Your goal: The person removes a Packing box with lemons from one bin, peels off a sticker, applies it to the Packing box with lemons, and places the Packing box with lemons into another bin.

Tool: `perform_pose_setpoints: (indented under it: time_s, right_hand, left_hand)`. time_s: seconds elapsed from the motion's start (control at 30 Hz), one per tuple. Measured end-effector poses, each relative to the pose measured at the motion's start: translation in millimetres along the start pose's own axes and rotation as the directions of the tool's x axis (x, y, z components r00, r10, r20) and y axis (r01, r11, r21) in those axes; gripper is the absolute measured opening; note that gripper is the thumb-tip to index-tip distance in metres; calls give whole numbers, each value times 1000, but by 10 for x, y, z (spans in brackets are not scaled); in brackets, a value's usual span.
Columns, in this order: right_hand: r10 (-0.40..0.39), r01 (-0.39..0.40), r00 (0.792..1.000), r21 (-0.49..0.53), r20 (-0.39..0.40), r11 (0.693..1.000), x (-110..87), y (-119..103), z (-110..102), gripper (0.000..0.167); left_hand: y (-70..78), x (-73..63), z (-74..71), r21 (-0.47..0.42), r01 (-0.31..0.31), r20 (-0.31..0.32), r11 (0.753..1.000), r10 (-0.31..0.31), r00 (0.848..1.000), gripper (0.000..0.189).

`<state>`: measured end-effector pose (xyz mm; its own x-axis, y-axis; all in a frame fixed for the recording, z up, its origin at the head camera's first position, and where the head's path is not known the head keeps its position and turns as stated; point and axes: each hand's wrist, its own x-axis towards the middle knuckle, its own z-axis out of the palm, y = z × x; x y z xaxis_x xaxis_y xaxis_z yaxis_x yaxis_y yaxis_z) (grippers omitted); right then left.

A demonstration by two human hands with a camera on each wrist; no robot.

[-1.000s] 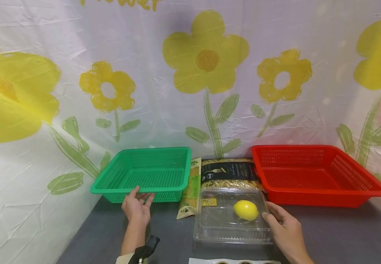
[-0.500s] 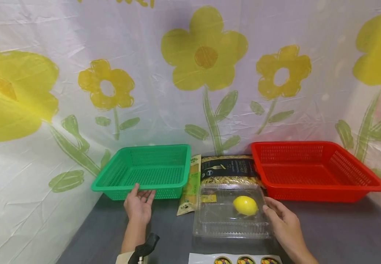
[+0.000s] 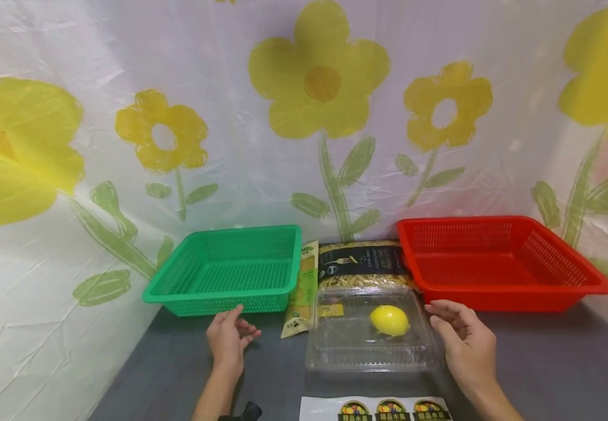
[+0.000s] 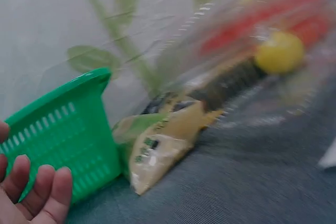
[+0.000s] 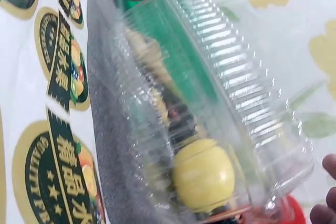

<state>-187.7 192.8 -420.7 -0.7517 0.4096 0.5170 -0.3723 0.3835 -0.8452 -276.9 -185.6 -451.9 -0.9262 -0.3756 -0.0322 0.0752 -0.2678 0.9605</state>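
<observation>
A clear plastic clamshell box lies on the dark table, with a lemon inside it. A small yellow label or packet shows at its left; I cannot tell whether it is inside. My right hand hovers just off the box's right side, fingers loosely bent and nothing in them. In front of the green basket is my left hand, relaxed and holding nothing. The left wrist view has its fingers beside the basket wall. Through the box in the right wrist view, the lemon appears large.
A red basket stands at the back right. Between the baskets lie a pasta bag and a slim tan and green packet. A sheet of round fruit stickers lies at the front edge. A flowered cloth hangs behind.
My right hand has come away from the box's right edge. My left hand has moved right and back from the green basket's rim. The head view has tilted down, showing more stickers.
</observation>
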Motion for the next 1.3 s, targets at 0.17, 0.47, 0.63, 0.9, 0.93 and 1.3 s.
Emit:
perform_pose_setpoints:
  time_s: [0.17, 0.47, 0.63, 0.9, 0.93, 1.3]
  right_hand:
    - [-89, 87, 995, 48, 34, 995, -36, -68, -13, 26]
    - [-272, 222, 922, 200, 276, 954, -185, -178, 21, 27]
    - [-261, 70, 794, 344, 548, 936, -277, -201, 59, 21]
    - [-149, -231, 456, 278, 877, 932, -444, -144, 239, 16]
    - [-160, -217, 422, 271, 892, 938, -458, -122, 269, 17]
    - [-146, 38, 264, 141, 953, 989, -513, 127, 441, 21]
  left_hand:
    - [36, -154, 67, 212, -83, 162, 974, 49, 986, 18]
    - [182, -609, 2, 435, -398, 681, 808, -5, 733, 10]
    - [201, -761, 1, 461, -431, 820, 776, -186, 542, 13]
    - [38, -814, 81, 568, -502, 821, 652, -411, 396, 17]
    - [14, -813, 92, 574, -524, 819, 630, -422, 390, 17]
    - [-18, -831, 265, 628, -674, 758, 390, -503, 415, 26]
